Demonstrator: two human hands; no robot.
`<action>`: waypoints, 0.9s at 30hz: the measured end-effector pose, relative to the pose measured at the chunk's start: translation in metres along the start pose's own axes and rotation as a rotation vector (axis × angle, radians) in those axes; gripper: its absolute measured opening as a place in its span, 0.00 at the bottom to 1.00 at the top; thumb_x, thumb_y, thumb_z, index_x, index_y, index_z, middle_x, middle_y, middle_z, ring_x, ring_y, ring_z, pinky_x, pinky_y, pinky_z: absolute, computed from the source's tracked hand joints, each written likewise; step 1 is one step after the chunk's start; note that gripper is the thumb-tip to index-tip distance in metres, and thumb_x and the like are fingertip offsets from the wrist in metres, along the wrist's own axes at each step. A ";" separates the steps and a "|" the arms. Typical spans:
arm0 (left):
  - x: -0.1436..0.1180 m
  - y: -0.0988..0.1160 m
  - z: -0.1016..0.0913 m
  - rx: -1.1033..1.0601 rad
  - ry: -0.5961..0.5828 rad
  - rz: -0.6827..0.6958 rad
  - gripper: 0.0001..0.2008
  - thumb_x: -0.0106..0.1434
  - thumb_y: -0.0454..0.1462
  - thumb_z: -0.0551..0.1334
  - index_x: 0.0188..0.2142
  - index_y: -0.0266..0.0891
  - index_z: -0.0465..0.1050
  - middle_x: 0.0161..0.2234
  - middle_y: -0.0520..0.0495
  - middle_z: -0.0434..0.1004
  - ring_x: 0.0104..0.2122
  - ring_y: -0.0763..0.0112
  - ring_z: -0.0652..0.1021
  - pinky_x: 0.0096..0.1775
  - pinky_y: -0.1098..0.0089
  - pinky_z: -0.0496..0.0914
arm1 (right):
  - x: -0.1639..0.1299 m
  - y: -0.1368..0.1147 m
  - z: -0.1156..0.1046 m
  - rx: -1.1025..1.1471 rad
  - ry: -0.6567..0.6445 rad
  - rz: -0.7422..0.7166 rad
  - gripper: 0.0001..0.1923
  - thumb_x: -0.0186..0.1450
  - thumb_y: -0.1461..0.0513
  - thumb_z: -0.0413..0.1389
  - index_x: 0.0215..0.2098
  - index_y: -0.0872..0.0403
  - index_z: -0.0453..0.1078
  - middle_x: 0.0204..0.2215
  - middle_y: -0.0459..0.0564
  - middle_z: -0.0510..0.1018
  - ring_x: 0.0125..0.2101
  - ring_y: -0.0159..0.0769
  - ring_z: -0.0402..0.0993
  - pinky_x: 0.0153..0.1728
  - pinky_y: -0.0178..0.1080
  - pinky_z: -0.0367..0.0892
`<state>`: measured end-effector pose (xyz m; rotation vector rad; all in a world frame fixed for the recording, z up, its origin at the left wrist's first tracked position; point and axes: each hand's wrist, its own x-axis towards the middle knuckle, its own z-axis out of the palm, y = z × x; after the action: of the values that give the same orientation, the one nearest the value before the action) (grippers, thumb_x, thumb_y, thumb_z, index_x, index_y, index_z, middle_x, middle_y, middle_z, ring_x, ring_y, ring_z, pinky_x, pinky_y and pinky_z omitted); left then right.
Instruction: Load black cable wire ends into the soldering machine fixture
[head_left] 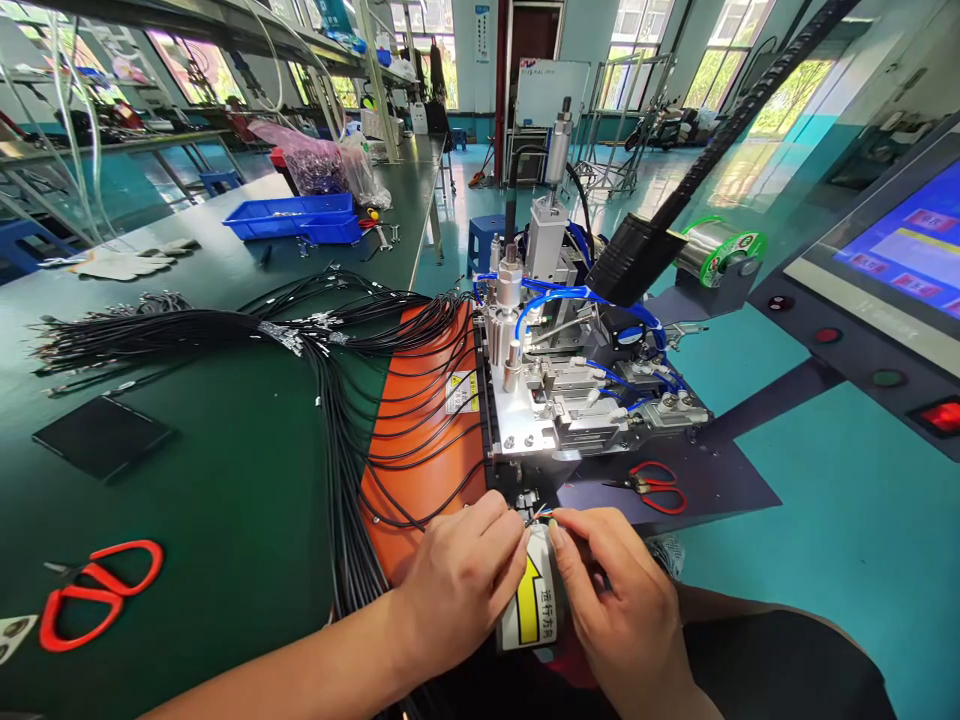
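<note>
Both hands meet at the front of the machine, above a white label with a yellow arrow point(529, 595). Thin coloured wires point(541, 514) fan out between the fingertips. My left hand point(469, 570) is closed in a pinch at the left end of these wires, where the cable is mostly hidden by the fingers. With thumb and index finger, my right hand point(622, 595) pinches the wires' other end. Black cables point(349, 500) run in a thick bundle to the left of my hands, and several single ones cross the orange sheet point(397, 410) towards the machine point(570, 385).
Red-handled scissors point(101, 595) lie on the green table point(247, 520), and another red-handled pair point(651, 487) rests on the machine's dark base. A blue tray point(296, 218) sits farther back. At right are a solder wire spool point(716, 252) and a control screen point(911, 255).
</note>
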<state>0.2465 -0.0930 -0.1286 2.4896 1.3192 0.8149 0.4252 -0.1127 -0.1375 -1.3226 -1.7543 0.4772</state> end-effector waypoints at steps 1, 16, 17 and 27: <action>0.000 0.000 0.000 0.001 -0.001 0.002 0.11 0.71 0.34 0.53 0.30 0.39 0.65 0.28 0.51 0.64 0.26 0.72 0.66 0.28 0.68 0.58 | 0.001 0.000 0.000 0.003 -0.004 0.002 0.08 0.71 0.65 0.53 0.44 0.53 0.73 0.35 0.48 0.74 0.35 0.31 0.73 0.38 0.32 0.67; -0.002 -0.002 0.001 -0.026 -0.009 0.028 0.11 0.71 0.33 0.53 0.30 0.39 0.63 0.28 0.51 0.63 0.26 0.71 0.66 0.27 0.68 0.59 | 0.005 -0.005 0.013 -0.002 0.017 -0.038 0.07 0.70 0.65 0.54 0.35 0.54 0.72 0.27 0.47 0.72 0.27 0.31 0.71 0.30 0.33 0.66; -0.003 -0.002 0.001 -0.022 -0.006 0.025 0.11 0.71 0.33 0.53 0.30 0.39 0.63 0.28 0.51 0.63 0.26 0.71 0.66 0.27 0.68 0.59 | 0.003 -0.006 0.015 -0.029 0.041 -0.100 0.07 0.70 0.66 0.53 0.35 0.55 0.72 0.27 0.47 0.72 0.27 0.31 0.71 0.31 0.33 0.67; -0.004 -0.002 0.003 -0.126 0.016 -0.070 0.08 0.71 0.33 0.54 0.34 0.39 0.67 0.30 0.49 0.66 0.29 0.70 0.69 0.31 0.70 0.64 | 0.007 0.006 -0.009 0.325 -0.091 0.436 0.12 0.67 0.54 0.58 0.38 0.54 0.75 0.32 0.50 0.77 0.30 0.35 0.73 0.27 0.32 0.69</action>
<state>0.2450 -0.0946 -0.1332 2.3316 1.3093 0.8748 0.4355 -0.1057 -0.1338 -1.4588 -1.3771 1.0343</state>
